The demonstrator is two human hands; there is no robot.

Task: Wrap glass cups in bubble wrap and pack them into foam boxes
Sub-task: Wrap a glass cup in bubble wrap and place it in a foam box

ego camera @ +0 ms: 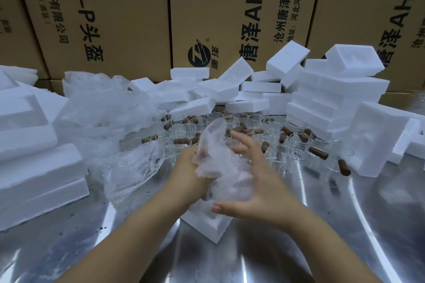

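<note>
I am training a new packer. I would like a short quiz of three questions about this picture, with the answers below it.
1. True or false: the left hand and the right hand both touch the bubble wrap bundle.
2. Where is the nearest foam box? A) on the metal table, under the hands; B) on the floor; C) on a chair.
3. Fill in: the unwrapped glass cups stand between two piles of white ____.
Key: 1 true; 2 A; 3 foam.
</note>
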